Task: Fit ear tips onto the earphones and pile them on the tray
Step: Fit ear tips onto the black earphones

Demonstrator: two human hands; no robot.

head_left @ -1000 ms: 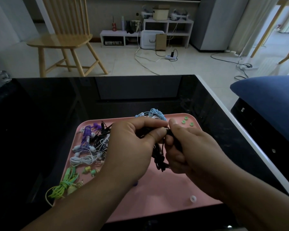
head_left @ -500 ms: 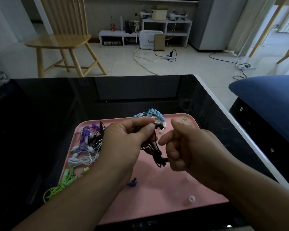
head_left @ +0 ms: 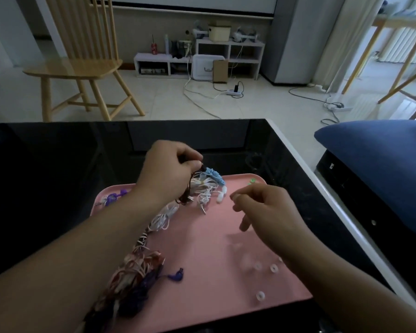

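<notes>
A wooden chair (head_left: 82,68) stands on the floor beyond the black table (head_left: 58,164), and a white shelf unit (head_left: 202,61) lies further back. On the table sits the pink tray (head_left: 214,272). Along its left side, partly hidden under the left forearm, runs a tangle of earphone cords (head_left: 139,260), blurred; a purple earbud (head_left: 177,276) lies just beside it. The left hand (head_left: 171,171), fingers curled, pinches a dark earphone (head_left: 190,188) above the tray's far edge, its cord dangling over the white earphones (head_left: 207,191) and a blue coil (head_left: 214,175). The right hand (head_left: 264,210) hovers apart, fingers loosely bent, holding nothing visible. Clear ear tips (head_left: 273,268) lie near it; a blue cushion (head_left: 382,159) is far right.
</notes>
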